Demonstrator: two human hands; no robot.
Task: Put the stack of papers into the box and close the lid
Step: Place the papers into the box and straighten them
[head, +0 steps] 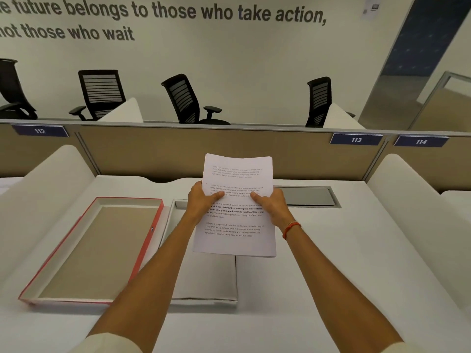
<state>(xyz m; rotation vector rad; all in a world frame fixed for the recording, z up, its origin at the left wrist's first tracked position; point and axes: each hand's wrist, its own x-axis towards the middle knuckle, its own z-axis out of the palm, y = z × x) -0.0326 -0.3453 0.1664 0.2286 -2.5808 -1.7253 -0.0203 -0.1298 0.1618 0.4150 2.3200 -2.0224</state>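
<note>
I hold a stack of printed white papers (237,171) tilted up above the desk. My left hand (202,202) grips its left edge and my right hand (271,205) grips its right edge, thumbs on the top sheet. Below the papers lies the open white box (204,284), partly hidden by my left arm and the stack. Its red-edged lid (96,248) lies to the left, inside face up, showing a tan lining.
The white desk (331,263) has curved white side dividers and a tan back partition (178,151) with number plates. A grey cable hatch (305,197) is set into the desk behind my right hand. Black office chairs stand beyond the partition.
</note>
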